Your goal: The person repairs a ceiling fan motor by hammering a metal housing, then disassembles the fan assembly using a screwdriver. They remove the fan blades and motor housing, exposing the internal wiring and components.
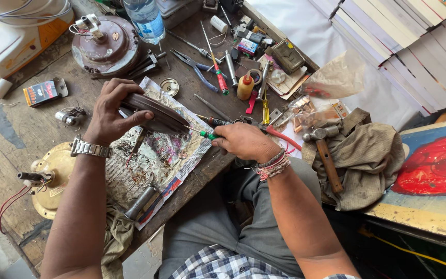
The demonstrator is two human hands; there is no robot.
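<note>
Plainly, we have both hands busy at the near edge of the tabletop. Our left hand is clamped around a dark brown motor cover, thumb underneath and fingers curled over its upper rim, holding it tilted on edge just above a crumpled sheet of newspaper. Our right hand is closed around the green handle of a screwdriver, whose thin shaft points left and meets the cover's right end.

We judge the cover to be a rigid metal shell: stiff, fairly heavy for its bulk, and not fragile, though its smooth curved face looks dusty or greasy and could slip. The rim gives the surest hold, as the ribbed edge offers something for the fingers to bite on, and a grip across the width keeps it from twisting under the push of the tool. The screwdriver is light and stiff; its slim tip could skid off a hard surface, so a firm hold near the handle's front seems wise.

Around us lie 2 more motor parts, a brown housing at the far side and a brass-coloured one to the left. A hammer rests on a grey cloth to the right, with pliers, a small glue bottle and a water bottle further back.
</note>
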